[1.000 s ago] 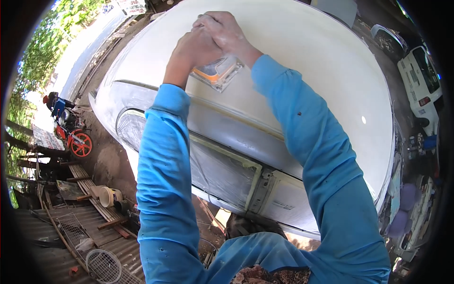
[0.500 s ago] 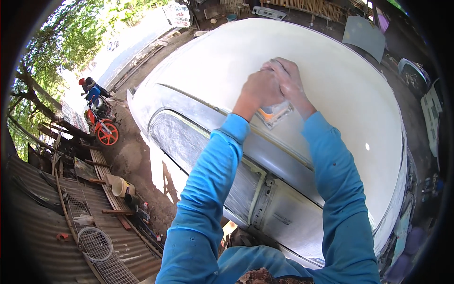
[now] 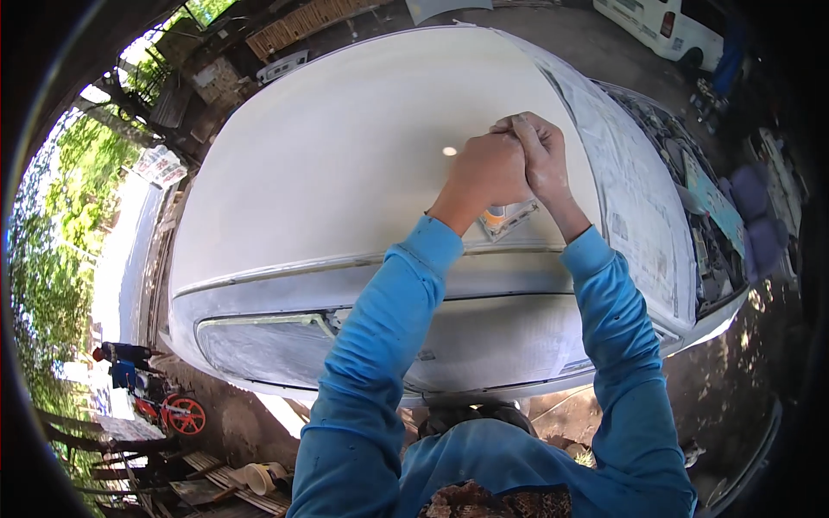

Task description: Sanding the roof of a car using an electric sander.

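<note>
My left hand (image 3: 484,173) and my right hand (image 3: 542,157) are closed together over a flat sanding tool (image 3: 508,220) with an orange part and a silver rectangular base, mostly hidden beneath them. It rests on the pale, matte roof (image 3: 363,155) of a vehicle, toward the roof's right end. Below the roof edge are side windows (image 3: 259,345) covered in film and tape. At the right, the windscreen area (image 3: 639,207) is covered with pale sheets.
An exposed engine bay (image 3: 708,285) and purple cushions (image 3: 751,224) lie at right. A white van (image 3: 656,26) stands behind. At lower left are a red motorcycle (image 3: 181,414) with a person (image 3: 121,352) beside it, planks (image 3: 233,483) and a bucket (image 3: 263,477). Metal panels (image 3: 449,9) stand at the back.
The view has turned, showing more of the windscreen end and white van. My clasped hands and the tool have moved rightward along the roof, closer to the windscreen edge.
</note>
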{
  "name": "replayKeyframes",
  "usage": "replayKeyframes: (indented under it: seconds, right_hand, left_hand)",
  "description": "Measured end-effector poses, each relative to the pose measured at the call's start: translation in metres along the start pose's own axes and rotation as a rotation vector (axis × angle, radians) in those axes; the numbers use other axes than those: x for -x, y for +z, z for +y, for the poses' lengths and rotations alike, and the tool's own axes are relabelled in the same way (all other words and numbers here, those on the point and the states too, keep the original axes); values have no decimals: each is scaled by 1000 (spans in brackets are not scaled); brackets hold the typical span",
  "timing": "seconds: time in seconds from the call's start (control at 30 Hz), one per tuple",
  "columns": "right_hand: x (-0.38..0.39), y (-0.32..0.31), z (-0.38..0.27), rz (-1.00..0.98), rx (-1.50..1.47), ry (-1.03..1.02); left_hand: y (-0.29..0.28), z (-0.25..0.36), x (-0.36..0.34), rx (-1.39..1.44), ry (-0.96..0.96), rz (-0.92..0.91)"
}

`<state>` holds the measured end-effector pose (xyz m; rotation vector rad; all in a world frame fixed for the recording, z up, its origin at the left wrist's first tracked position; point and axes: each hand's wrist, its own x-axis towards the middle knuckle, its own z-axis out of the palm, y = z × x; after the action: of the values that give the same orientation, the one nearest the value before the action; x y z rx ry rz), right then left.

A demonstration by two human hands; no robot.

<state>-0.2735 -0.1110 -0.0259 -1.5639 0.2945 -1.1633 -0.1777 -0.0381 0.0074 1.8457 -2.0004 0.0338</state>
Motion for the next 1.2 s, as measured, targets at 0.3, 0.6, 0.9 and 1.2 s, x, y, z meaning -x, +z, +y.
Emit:
replayKeyframes:
  seconds: [0.3, 0.6, 0.9, 1.2]
  right_hand:
    - [53, -127, -17, 315, 87, -24]
    - [-51, -64, 25, 132, 136, -13]
    - [-78, 117, 33, -22, 81, -59]
    - [20, 127, -9, 100, 309, -169]
  left_hand:
    - [60, 102, -49, -19, 325, -86]
    - [19, 9, -83, -48, 42, -105]
    - [-60, -112, 13, 1, -191, -70]
    - [-65, -69, 90, 113, 6, -56]
